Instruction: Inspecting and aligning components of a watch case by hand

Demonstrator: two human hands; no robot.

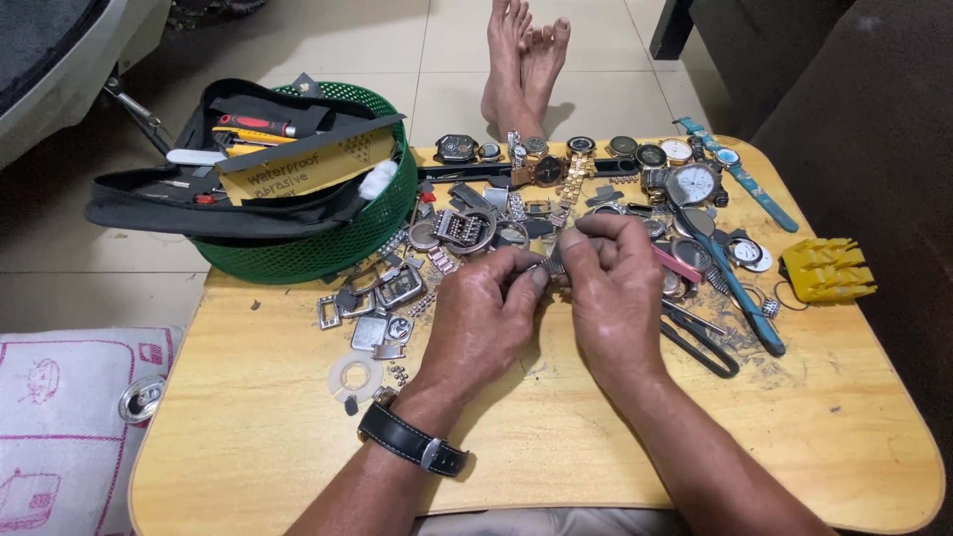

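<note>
Nearest, two forearms reach up from the bottom edge over a small wooden table (248, 437) with rounded corners. A black-strapped wristwatch (412, 442) sits on the left wrist. The left hand (476, 323) and right hand (615, 298) meet over the middle of the table, fingers curled, and together pinch a small metal watch part (552, 264) between thumbs and fingertips; it is too small to tell exactly which piece it is. Just left of the left hand lie a white plastic ring (354, 376) and a scatter of square metal watch cases (382, 298). Close beside the right hand lie black-handled pliers (705, 342) and a long teal strap (745, 298). Farther right, near the table edge, sits a yellow plastic holder block (827, 270).

To the far left, off the table, a white cloth with pink line drawings (69, 427) bears a small round metal piece (141, 399).

Beyond the hands lies a heap of loose watch faces and bracelets (476, 230), then a row of watches (596, 154) along the far edge. At the far left corner stands a green mesh basket (328, 248) with a black tool pouch (199, 203) draped over it; across the pouch lies a flat tan rectangular card with printed lettering (308, 164), beside a red-handled tool (253, 125). Farthest off, bare feet (524, 60) rest on the pale tiled floor (328, 40).
</note>
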